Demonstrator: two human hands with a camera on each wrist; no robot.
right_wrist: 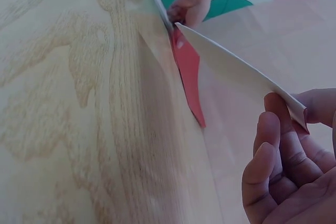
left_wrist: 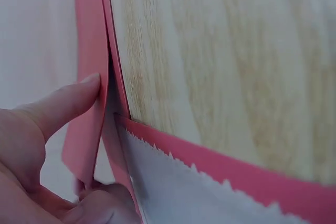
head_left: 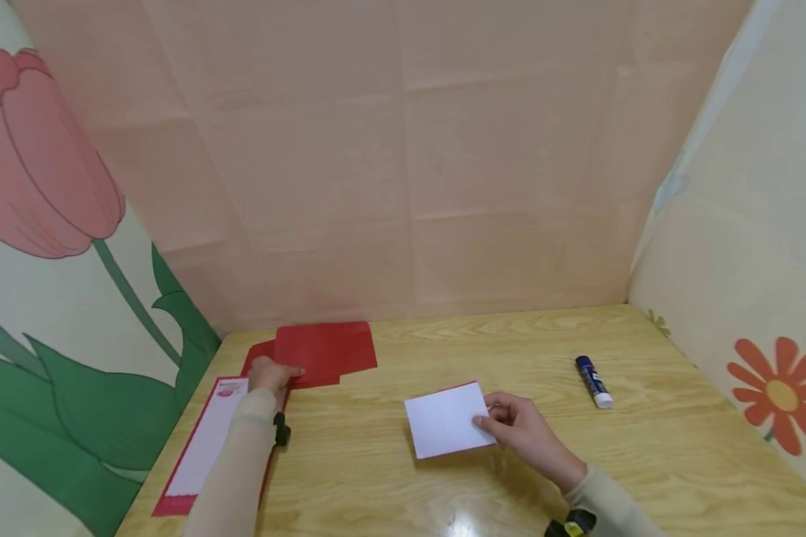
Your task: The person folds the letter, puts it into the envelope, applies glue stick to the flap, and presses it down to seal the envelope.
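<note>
The left hand (head_left: pixel 272 375) pinches a red card (head_left: pixel 325 349) at the table's back left; in the left wrist view the thumb lies on the red card (left_wrist: pixel 88 124), with fingers behind it. More red paper lies under that card. Near the middle, the right hand (head_left: pixel 527 436) holds a small white card (head_left: pixel 446 421) with a red edge, by its right side, above the table. In the right wrist view the white card (right_wrist: pixel 236 72) is seen nearly edge-on between thumb and fingers.
A long white sheet with a red border (head_left: pixel 208 440) lies at the left, partly under the left forearm. A blue glue stick with a white end (head_left: pixel 594 382) lies on the wooden table (head_left: pixel 678 447) at the right. Patterned and plain sheets hang around the table.
</note>
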